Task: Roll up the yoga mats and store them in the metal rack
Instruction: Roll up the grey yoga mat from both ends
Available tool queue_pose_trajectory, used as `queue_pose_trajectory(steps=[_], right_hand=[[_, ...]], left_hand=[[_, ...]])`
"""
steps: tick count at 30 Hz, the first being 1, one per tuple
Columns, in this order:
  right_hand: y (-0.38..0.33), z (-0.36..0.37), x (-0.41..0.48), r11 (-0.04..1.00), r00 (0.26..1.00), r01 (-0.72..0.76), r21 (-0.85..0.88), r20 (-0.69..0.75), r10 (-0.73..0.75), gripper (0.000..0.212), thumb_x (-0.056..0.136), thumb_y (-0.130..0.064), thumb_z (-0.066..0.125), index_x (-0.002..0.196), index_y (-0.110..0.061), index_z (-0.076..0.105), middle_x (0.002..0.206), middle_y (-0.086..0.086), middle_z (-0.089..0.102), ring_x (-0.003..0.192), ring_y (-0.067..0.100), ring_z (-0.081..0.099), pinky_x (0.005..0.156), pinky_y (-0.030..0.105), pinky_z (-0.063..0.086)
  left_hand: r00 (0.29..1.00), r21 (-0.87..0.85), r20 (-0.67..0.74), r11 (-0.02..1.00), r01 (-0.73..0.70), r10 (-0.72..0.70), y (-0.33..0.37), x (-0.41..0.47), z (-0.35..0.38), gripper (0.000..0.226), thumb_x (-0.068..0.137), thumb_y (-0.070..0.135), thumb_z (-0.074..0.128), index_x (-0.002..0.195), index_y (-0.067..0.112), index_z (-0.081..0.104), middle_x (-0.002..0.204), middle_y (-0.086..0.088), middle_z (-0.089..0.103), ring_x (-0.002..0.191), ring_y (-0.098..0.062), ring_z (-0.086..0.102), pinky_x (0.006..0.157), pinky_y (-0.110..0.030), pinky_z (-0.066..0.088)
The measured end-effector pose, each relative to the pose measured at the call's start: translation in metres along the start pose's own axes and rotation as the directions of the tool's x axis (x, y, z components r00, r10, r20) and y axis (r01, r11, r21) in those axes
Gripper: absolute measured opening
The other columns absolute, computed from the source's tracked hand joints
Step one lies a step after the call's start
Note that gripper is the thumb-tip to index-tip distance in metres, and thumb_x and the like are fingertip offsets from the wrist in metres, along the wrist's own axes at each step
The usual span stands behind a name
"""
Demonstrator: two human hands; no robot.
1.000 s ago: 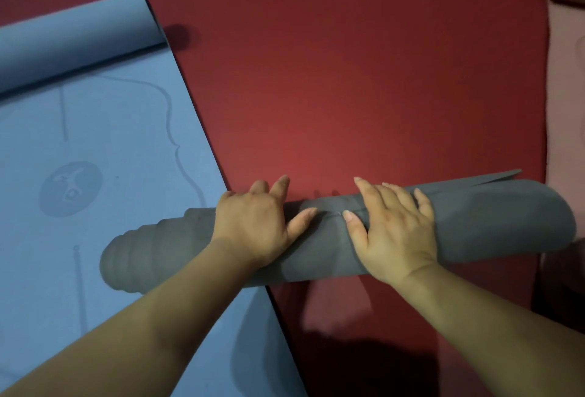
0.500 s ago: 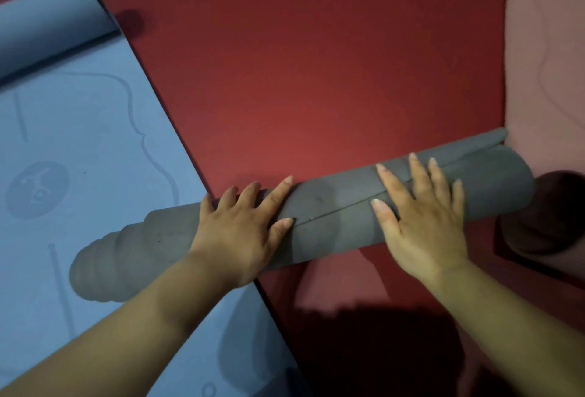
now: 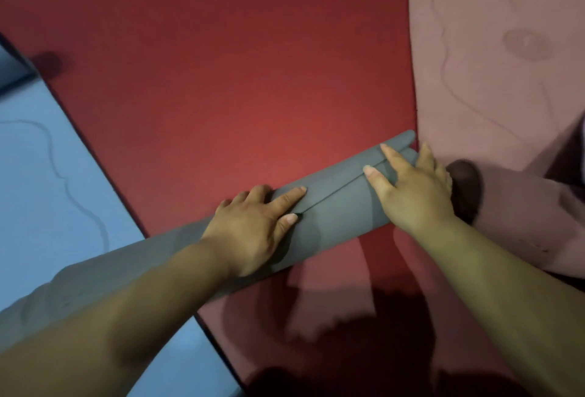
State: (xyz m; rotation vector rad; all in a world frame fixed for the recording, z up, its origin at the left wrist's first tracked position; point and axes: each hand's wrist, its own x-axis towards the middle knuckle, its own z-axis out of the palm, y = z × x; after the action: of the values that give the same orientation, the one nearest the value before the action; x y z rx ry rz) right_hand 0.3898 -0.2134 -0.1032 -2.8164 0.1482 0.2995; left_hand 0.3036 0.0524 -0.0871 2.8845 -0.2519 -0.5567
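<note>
The left hand [image 3: 253,225] and right hand [image 3: 411,189] are pressing flat, straight fingers [image 3: 291,195] on the rolled grey yoga mat [image 3: 335,216]; pushing evenly should make it roll tight.

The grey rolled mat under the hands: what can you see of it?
The grey mat looks matte and foam-like, rolled into a tube. It lies slanted on the red surface, its left end over the blue mat, its right end by the pink mat. Its loose edge runs along the top as a seam. The left hand and right hand press on it.
</note>
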Motion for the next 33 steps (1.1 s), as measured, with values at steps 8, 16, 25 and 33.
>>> queue_pose_trajectory(steps=[8, 16, 25, 33], right_hand=[[0.025, -0.015, 0.016, 0.959, 0.995, -0.025, 0.282, 0.103, -0.004, 0.071, 0.084, -0.075, 0.056, 0.149, -0.051, 0.039, 0.151, 0.011, 0.048, 0.139, 0.030, 0.045, 0.115, 0.037, 0.035], [0.037, -0.015, 0.015, 0.791, 0.998, -0.044, 0.610, 0.054, 0.014, 0.060, 0.073, -0.046, 0.087, 0.128, -0.035, 0.067, 0.120, -0.008, 0.065, 0.112, 0.010, 0.060, 0.100, 0.023, 0.044], [0.014, -0.091, -0.024, 0.636, 0.987, 0.161, 0.755, -0.112, -0.116, 0.089, 0.064, -0.046, 0.086, 0.142, -0.048, 0.044, 0.120, -0.013, 0.067, 0.110, 0.008, 0.065, 0.102, 0.038, 0.052], [-0.057, -0.308, -0.108, 0.625, 0.861, 0.434, 0.649, -0.503, -0.075, 0.113, 0.060, -0.066, 0.083, 0.153, -0.041, 0.025, 0.164, 0.006, 0.011, 0.150, 0.026, 0.020, 0.121, 0.043, 0.025]], left_hand=[[0.968, -0.098, 0.188, 0.984, -0.148, 0.164, 0.022, 0.048, -0.016, 0.058, 0.100, 0.065, 0.031, 0.141, 0.074, -0.008, 0.159, -0.004, 0.009, 0.135, -0.036, 0.046, 0.116, -0.044, 0.035], [0.983, 0.037, 0.150, 0.993, -0.115, 0.109, 0.044, 0.037, -0.005, 0.077, 0.085, 0.083, 0.034, 0.141, 0.072, -0.017, 0.149, -0.005, 0.033, 0.128, -0.036, 0.046, 0.109, -0.046, 0.041], [0.980, 0.107, -0.189, 0.993, -0.048, 0.068, 0.068, -0.022, -0.041, 0.093, 0.071, 0.090, 0.034, 0.141, 0.068, -0.023, 0.156, -0.011, 0.025, 0.137, -0.036, 0.038, 0.112, -0.049, 0.038], [0.779, -0.157, -0.628, 0.977, -0.141, 0.012, 0.149, -0.099, -0.187, 0.102, 0.069, 0.082, 0.055, 0.144, 0.069, -0.014, 0.146, -0.003, 0.033, 0.126, -0.029, 0.051, 0.105, -0.038, 0.047]])
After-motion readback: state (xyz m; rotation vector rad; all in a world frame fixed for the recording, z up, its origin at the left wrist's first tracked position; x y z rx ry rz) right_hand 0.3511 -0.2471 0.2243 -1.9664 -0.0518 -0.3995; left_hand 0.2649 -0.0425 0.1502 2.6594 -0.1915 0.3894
